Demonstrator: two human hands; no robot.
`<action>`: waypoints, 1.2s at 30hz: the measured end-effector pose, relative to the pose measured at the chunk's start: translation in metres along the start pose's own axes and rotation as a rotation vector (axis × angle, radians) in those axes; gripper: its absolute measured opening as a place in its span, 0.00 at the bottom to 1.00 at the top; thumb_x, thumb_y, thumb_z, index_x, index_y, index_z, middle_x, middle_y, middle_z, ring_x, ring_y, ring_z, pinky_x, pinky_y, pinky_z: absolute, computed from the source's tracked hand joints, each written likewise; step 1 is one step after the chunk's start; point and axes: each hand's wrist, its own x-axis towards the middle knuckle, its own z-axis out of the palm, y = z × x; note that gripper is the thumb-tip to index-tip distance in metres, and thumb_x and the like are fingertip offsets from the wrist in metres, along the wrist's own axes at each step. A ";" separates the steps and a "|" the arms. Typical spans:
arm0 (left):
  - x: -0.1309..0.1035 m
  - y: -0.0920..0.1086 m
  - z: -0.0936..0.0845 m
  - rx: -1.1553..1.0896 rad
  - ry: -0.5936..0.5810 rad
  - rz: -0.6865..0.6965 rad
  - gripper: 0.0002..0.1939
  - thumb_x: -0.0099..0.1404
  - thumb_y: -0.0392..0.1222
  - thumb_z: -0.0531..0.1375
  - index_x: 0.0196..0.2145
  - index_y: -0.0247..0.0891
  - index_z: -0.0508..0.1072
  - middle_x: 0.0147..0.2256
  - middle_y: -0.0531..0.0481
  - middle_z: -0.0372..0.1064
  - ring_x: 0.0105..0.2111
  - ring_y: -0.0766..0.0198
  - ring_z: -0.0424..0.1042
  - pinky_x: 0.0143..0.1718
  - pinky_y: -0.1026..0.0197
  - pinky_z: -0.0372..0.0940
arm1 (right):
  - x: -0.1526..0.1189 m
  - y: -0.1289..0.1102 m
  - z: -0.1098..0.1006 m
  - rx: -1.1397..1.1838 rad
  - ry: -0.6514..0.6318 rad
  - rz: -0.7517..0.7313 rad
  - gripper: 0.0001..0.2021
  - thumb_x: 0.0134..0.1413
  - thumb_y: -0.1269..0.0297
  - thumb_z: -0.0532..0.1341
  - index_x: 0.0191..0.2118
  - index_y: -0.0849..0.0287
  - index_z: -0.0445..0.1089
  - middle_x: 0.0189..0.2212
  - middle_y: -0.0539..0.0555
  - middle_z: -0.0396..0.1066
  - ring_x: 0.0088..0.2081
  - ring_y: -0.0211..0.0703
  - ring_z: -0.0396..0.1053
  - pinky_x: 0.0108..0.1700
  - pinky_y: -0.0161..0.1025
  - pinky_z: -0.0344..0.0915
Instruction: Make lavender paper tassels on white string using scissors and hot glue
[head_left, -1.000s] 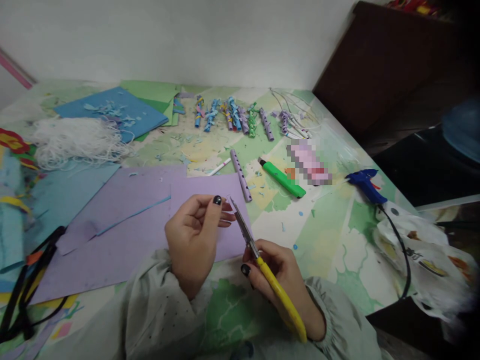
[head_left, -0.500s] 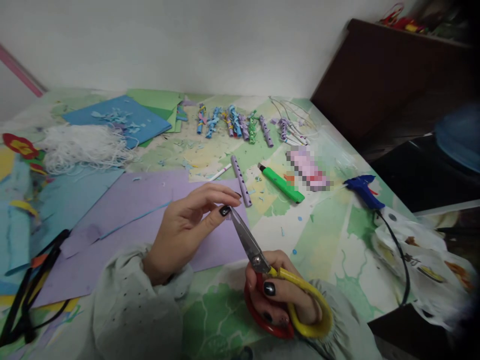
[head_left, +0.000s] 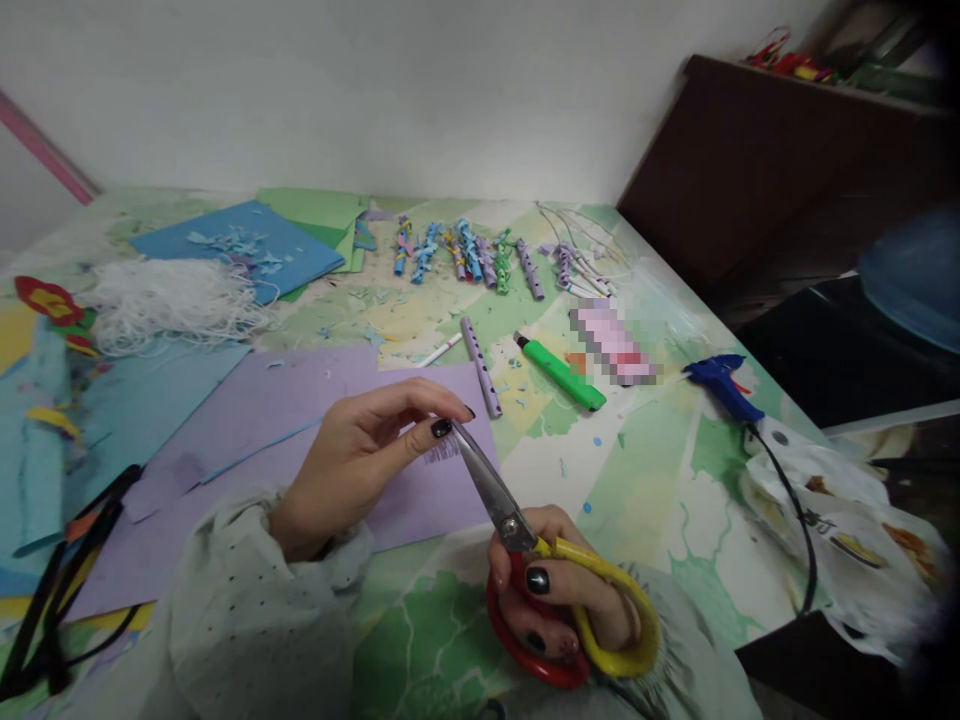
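My right hand (head_left: 551, 585) has its fingers through the handles of the scissors (head_left: 491, 480), one loop yellow and one red. The blades look closed or nearly so and point up and left, their tips touching the fingertips of my left hand (head_left: 367, 450). Thumb and fingers of that hand are pinched together at the tips. Just under them shows a small finely fringed strip of purple paper (head_left: 442, 452), most of it hidden by the hand. Beneath lies a large purple sheet (head_left: 300, 385). A purple punched paper tube (head_left: 481, 366) rests beyond the blades.
A green utility knife (head_left: 562, 373) and a blue glue gun (head_left: 721, 388) lie to the right. Several decorated paper tubes (head_left: 468, 250) line the back. On the left are white string (head_left: 165, 300), blue sheets (head_left: 232, 245) and black-handled objects (head_left: 56, 590). A plastic bag (head_left: 847, 530) sits at right.
The scissors and my left fingertips have shifted slightly left and down together. The fringed edge now shows more clearly below the left thumb. Both hands keep their grip.
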 end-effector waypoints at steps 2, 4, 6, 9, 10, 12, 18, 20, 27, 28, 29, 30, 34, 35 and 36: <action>0.001 -0.002 -0.001 0.000 0.010 -0.034 0.05 0.61 0.37 0.62 0.30 0.43 0.79 0.32 0.47 0.76 0.36 0.59 0.74 0.36 0.60 0.70 | 0.000 0.002 -0.003 0.006 -0.004 0.002 0.11 0.56 0.59 0.61 0.39 0.62 0.65 0.14 0.44 0.62 0.11 0.25 0.47 0.12 0.23 0.49; 0.002 -0.003 -0.002 0.001 0.007 -0.063 0.04 0.61 0.38 0.63 0.30 0.43 0.79 0.32 0.46 0.76 0.36 0.58 0.74 0.35 0.60 0.70 | -0.001 0.003 -0.005 0.018 -0.002 0.000 0.11 0.56 0.59 0.61 0.39 0.63 0.65 0.14 0.44 0.62 0.11 0.25 0.47 0.12 0.22 0.49; 0.002 -0.004 -0.004 0.006 -0.004 -0.079 0.04 0.61 0.39 0.63 0.30 0.43 0.79 0.32 0.46 0.76 0.36 0.58 0.74 0.35 0.60 0.70 | -0.001 0.004 -0.007 0.018 0.005 0.009 0.12 0.56 0.59 0.61 0.39 0.63 0.65 0.14 0.44 0.62 0.11 0.25 0.47 0.12 0.22 0.49; 0.002 -0.004 -0.004 -0.002 -0.022 -0.078 0.05 0.61 0.37 0.62 0.31 0.43 0.79 0.33 0.46 0.76 0.35 0.59 0.74 0.35 0.60 0.70 | -0.002 0.005 -0.007 0.022 0.005 0.018 0.12 0.56 0.59 0.61 0.40 0.63 0.65 0.15 0.44 0.62 0.11 0.24 0.47 0.12 0.22 0.48; 0.002 -0.004 -0.004 -0.008 -0.028 -0.076 0.05 0.61 0.37 0.62 0.31 0.43 0.79 0.33 0.46 0.76 0.35 0.60 0.74 0.35 0.61 0.70 | -0.002 0.004 -0.007 0.028 0.001 0.019 0.12 0.56 0.59 0.61 0.40 0.63 0.65 0.15 0.44 0.62 0.11 0.24 0.47 0.12 0.22 0.48; 0.001 -0.003 -0.004 -0.018 -0.037 -0.071 0.06 0.61 0.36 0.62 0.31 0.43 0.79 0.32 0.47 0.76 0.35 0.61 0.74 0.36 0.61 0.69 | -0.001 0.003 -0.007 0.042 -0.011 0.022 0.12 0.55 0.59 0.61 0.40 0.63 0.64 0.15 0.44 0.62 0.11 0.25 0.47 0.12 0.22 0.48; 0.001 -0.002 -0.004 -0.007 -0.004 -0.090 0.04 0.60 0.39 0.63 0.29 0.44 0.79 0.31 0.47 0.76 0.31 0.60 0.74 0.32 0.60 0.70 | 0.005 -0.003 -0.001 0.020 -0.059 0.039 0.15 0.50 0.56 0.63 0.38 0.63 0.66 0.17 0.47 0.65 0.13 0.27 0.51 0.15 0.25 0.52; 0.001 -0.003 -0.005 0.013 0.024 -0.097 0.04 0.60 0.39 0.64 0.30 0.44 0.79 0.31 0.47 0.76 0.31 0.60 0.74 0.31 0.61 0.70 | 0.005 -0.007 0.003 0.009 -0.030 0.045 0.15 0.48 0.56 0.63 0.38 0.62 0.66 0.18 0.48 0.66 0.15 0.28 0.53 0.17 0.27 0.52; 0.002 -0.002 -0.011 0.086 0.264 -0.191 0.05 0.55 0.37 0.67 0.29 0.46 0.82 0.30 0.49 0.79 0.31 0.60 0.76 0.30 0.63 0.71 | 0.004 -0.017 0.003 -0.228 -0.010 0.136 0.18 0.48 0.53 0.64 0.38 0.62 0.66 0.20 0.48 0.64 0.17 0.31 0.56 0.18 0.30 0.54; 0.001 -0.001 -0.012 0.089 0.301 -0.211 0.05 0.54 0.37 0.67 0.29 0.46 0.82 0.31 0.48 0.79 0.32 0.59 0.76 0.30 0.63 0.72 | 0.004 -0.017 0.002 -0.271 0.000 0.116 0.18 0.48 0.53 0.64 0.38 0.61 0.66 0.20 0.47 0.63 0.16 0.30 0.55 0.17 0.29 0.53; 0.001 0.001 -0.012 0.087 0.331 -0.230 0.05 0.53 0.38 0.68 0.30 0.47 0.82 0.31 0.48 0.79 0.32 0.58 0.76 0.29 0.62 0.72 | 0.005 -0.017 0.001 -0.317 0.020 0.087 0.17 0.49 0.53 0.65 0.38 0.61 0.65 0.20 0.47 0.62 0.16 0.30 0.55 0.17 0.29 0.52; 0.001 0.002 -0.013 0.082 0.350 -0.247 0.05 0.53 0.39 0.68 0.30 0.47 0.82 0.31 0.48 0.79 0.31 0.58 0.76 0.28 0.63 0.72 | 0.006 -0.016 0.001 -0.373 0.046 0.053 0.17 0.48 0.54 0.65 0.38 0.61 0.65 0.20 0.46 0.61 0.17 0.29 0.54 0.17 0.29 0.51; 0.000 0.011 -0.014 0.052 0.294 -0.291 0.03 0.51 0.38 0.68 0.27 0.45 0.82 0.28 0.48 0.78 0.27 0.61 0.75 0.24 0.66 0.69 | 0.010 -0.014 0.003 -0.619 0.146 -0.061 0.13 0.46 0.61 0.67 0.35 0.61 0.66 0.22 0.46 0.59 0.22 0.31 0.52 0.23 0.31 0.48; 0.000 0.013 -0.013 0.041 0.262 -0.294 0.03 0.51 0.37 0.68 0.26 0.44 0.81 0.27 0.49 0.78 0.26 0.62 0.74 0.23 0.66 0.68 | 0.010 -0.014 0.003 -0.662 0.157 -0.069 0.13 0.46 0.62 0.67 0.35 0.61 0.66 0.22 0.46 0.58 0.23 0.32 0.52 0.23 0.32 0.48; 0.000 0.015 -0.013 0.032 0.234 -0.295 0.03 0.51 0.37 0.68 0.25 0.44 0.81 0.25 0.49 0.77 0.24 0.63 0.73 0.22 0.67 0.68 | 0.010 -0.014 0.004 -0.689 0.163 -0.069 0.12 0.46 0.63 0.67 0.35 0.61 0.66 0.22 0.46 0.58 0.23 0.33 0.52 0.24 0.32 0.48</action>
